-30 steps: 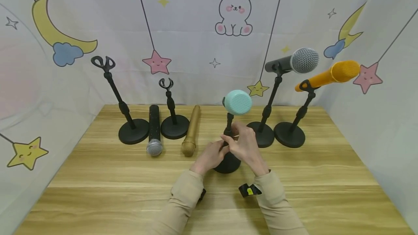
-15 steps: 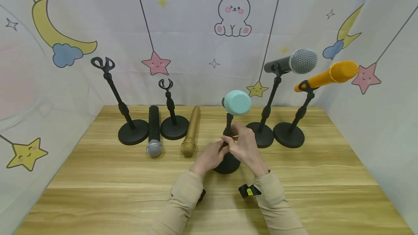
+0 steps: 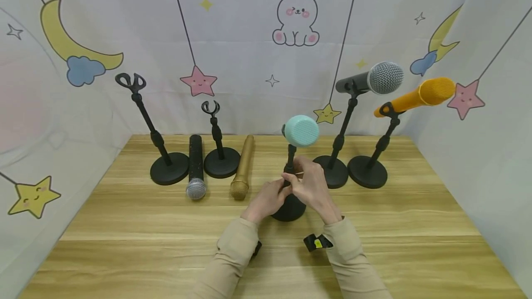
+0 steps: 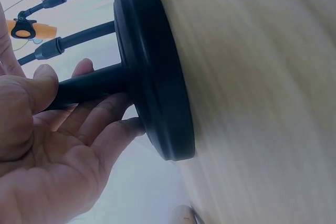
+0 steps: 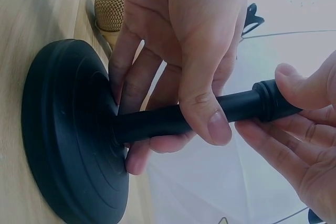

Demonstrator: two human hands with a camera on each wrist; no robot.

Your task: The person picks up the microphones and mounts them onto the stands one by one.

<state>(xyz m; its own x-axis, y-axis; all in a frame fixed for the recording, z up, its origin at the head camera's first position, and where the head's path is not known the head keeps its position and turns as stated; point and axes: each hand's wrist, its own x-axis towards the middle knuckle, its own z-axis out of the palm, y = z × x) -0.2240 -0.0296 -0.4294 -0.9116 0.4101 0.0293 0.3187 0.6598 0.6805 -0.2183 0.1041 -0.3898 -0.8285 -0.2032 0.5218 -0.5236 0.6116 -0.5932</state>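
Tabletop (image 3: 158, 243): left hand (image 3: 268, 199), right hand (image 3: 312, 186) unmoved on nearest stand (image 5: 100, 129)

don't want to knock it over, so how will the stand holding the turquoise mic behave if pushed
The microphone stand likely won't flop: its pole looks straight and rigid. A push up high might tip it, since the turquoise microphone sits at the top. The wide, thick round base probably helps it stay upright.
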